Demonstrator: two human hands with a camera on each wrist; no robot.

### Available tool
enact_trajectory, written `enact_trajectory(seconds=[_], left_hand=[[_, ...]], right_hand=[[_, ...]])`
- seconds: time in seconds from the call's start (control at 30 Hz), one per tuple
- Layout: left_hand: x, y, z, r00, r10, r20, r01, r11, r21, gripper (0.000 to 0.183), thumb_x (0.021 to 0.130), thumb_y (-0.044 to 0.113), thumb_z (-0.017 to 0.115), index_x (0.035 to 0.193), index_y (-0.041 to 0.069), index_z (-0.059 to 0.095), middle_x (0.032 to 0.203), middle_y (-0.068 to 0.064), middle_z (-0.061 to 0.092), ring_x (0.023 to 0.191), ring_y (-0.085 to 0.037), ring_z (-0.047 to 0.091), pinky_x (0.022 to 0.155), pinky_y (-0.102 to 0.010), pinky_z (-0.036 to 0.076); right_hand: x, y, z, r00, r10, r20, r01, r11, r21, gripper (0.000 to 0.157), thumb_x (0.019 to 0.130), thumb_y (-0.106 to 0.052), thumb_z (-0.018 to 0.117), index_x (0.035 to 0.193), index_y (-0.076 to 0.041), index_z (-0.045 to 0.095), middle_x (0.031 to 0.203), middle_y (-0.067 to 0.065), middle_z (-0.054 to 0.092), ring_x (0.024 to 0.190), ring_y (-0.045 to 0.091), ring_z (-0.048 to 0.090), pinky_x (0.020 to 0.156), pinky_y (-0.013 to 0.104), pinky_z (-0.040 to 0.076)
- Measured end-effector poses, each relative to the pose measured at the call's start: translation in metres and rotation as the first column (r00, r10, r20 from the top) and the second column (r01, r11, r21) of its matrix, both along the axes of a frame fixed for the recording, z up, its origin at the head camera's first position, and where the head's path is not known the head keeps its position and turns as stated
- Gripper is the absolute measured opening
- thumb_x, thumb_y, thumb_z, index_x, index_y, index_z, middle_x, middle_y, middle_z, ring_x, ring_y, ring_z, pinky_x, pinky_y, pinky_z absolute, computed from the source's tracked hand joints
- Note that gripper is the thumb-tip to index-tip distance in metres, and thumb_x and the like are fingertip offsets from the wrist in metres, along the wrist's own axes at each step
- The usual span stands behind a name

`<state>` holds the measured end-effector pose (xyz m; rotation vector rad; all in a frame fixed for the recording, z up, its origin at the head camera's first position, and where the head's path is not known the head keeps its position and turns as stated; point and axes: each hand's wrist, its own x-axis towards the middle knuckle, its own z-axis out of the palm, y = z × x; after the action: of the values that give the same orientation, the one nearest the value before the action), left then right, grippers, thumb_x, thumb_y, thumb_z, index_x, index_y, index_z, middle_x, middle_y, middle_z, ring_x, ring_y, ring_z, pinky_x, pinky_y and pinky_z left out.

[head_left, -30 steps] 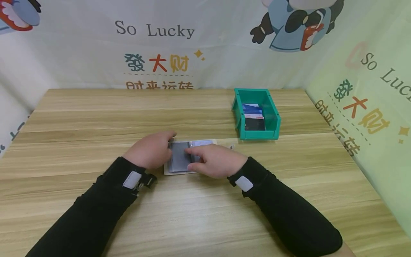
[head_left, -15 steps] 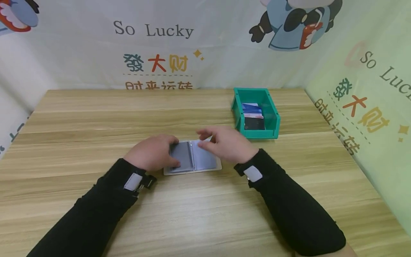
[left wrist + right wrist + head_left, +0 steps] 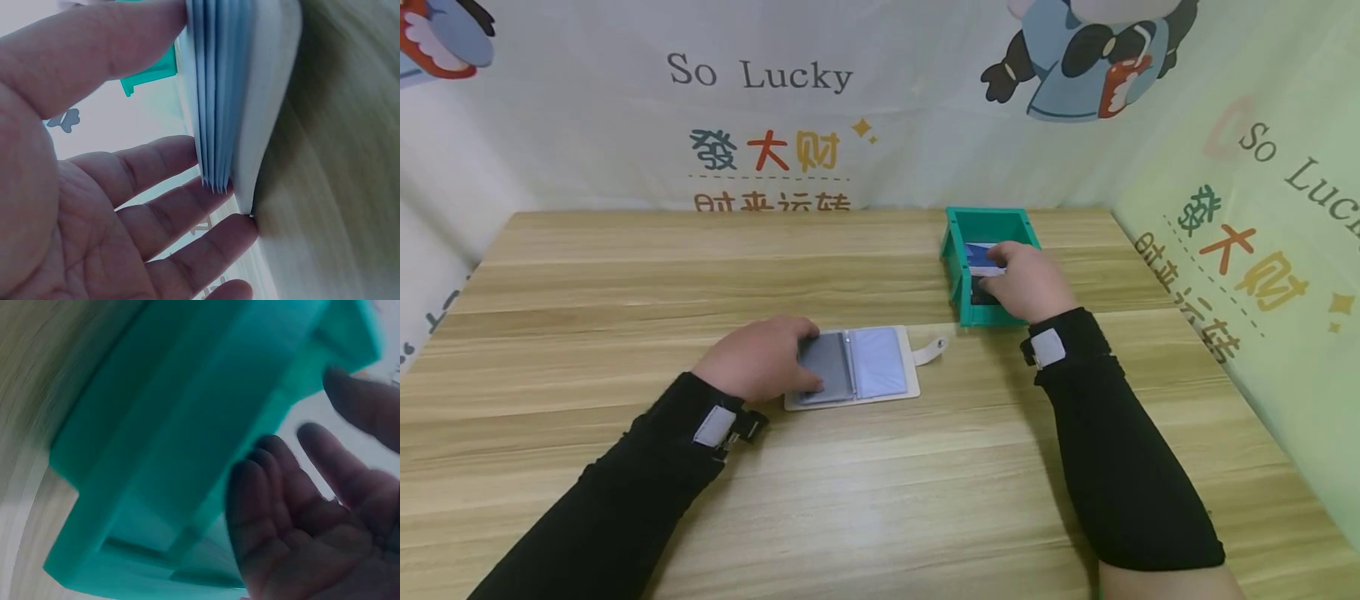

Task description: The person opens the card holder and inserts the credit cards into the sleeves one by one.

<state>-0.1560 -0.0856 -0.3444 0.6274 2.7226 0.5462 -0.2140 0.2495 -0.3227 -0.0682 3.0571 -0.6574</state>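
A small white card holder (image 3: 913, 367) lies opened flat on the table, grey pocket pages on the left and pale lilac ones on the right. My left hand (image 3: 760, 357) rests over its left side. In the left wrist view, the thumb (image 3: 119, 37) lies against the stacked sleeves (image 3: 215, 94), and spread fingers touch the cover edge. My right hand (image 3: 1028, 279) reaches over the green bin (image 3: 955, 250), thumb and fingers apart above the cards (image 3: 979, 254). Nothing shows between them. In the right wrist view, the bin wall (image 3: 169, 425) hides the cards.
A strap with a snap (image 3: 932, 350) sticks out from the card holder's right side, toward the bin. The wooden table (image 3: 865, 500) runs back to a printed cloth backdrop (image 3: 910, 158), with another cloth wall along the right.
My right hand has left the card holder's pages and moved right and back to the bin. My left thumb has come down onto the left pages and stays there.
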Motion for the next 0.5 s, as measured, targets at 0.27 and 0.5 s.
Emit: enact_trajectory(seconds=[0.27, 0.5], left_hand=[[0.001, -0.001, -0.001, 1.000, 0.003, -0.009, -0.003, 1.000, -0.008, 0.069, 0.076, 0.037, 0.076, 0.130, 0.004, 0.051, 0.104, -0.008, 0.059, 0.081, -0.020, 0.053, 0.071, -0.038, 0.047], [0.002, -0.001, 0.000, 1.000, 0.000, -0.011, 0.000, 1.000, -0.004, 0.068, 0.076, 0.037, 0.076, 0.130, 0.004, 0.051, 0.104, -0.007, 0.059, 0.080, -0.020, 0.052, 0.071, -0.037, 0.047]], right_hand=[[-0.019, -0.006, -0.001, 0.991, 0.072, 0.113, -0.097, 0.966, 0.239, 0.043, 0.083, -0.022, 0.070, 0.118, 0.000, 0.058, 0.110, 0.019, 0.060, 0.090, 0.029, 0.052, 0.084, 0.046, 0.045], [-0.024, -0.012, -0.004, 0.988, 0.083, 0.134, -0.123, 0.936, 0.329, 0.021, 0.083, -0.017, 0.066, 0.096, -0.001, 0.061, 0.093, 0.016, 0.062, 0.080, 0.028, 0.051, 0.076, 0.043, 0.046]])
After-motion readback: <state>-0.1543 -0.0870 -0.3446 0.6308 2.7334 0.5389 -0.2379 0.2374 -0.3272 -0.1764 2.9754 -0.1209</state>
